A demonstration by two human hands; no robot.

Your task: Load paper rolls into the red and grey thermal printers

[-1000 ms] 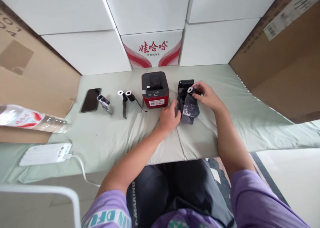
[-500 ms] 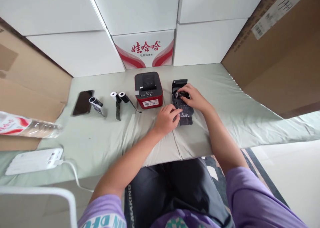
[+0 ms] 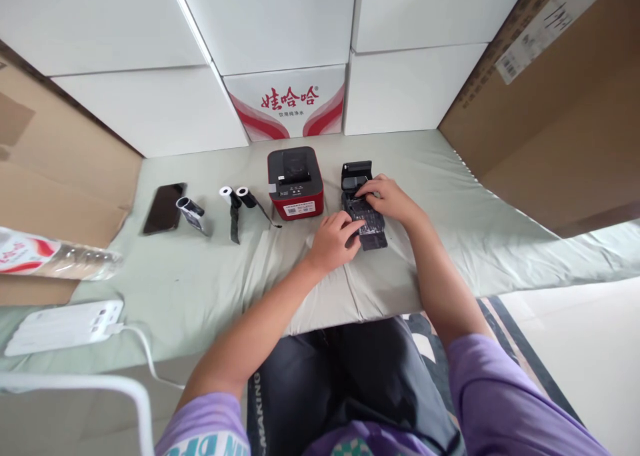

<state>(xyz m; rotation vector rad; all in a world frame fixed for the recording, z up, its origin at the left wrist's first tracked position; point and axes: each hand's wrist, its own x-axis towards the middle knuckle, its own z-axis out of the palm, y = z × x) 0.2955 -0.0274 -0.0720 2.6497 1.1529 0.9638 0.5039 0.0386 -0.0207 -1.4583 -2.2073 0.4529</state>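
Note:
A small black portable printer (image 3: pixel 356 171) lies with its lid raised, right of the red and black printer (image 3: pixel 299 183). A dark printed paper strip (image 3: pixel 375 241) runs over its front toward me. My left hand (image 3: pixel 336 241) is at the near left edge of the portable printer, index finger and thumb touching it or the strip; which one I cannot tell. My right hand (image 3: pixel 383 196) lies over the open compartment with fingers stretched down into it. The paper roll is hidden there or under the fingers.
To the left stand two paper rolls (image 3: pixel 229 193) with dark tails and another loose roll (image 3: pixel 193 211). A phone (image 3: pixel 165 208), a power bank (image 3: pixel 65 326) with its cable, and a water bottle (image 3: pixel 55 256) are farther left. White boxes (image 3: pixel 395 93) and cardboard boxes (image 3: pixel 545 129) surround the cloth-covered surface.
My right hand has let go of the paper roll, whose white end no longer shows, and its fingers now reach into the compartment. My left hand stays nearly in place.

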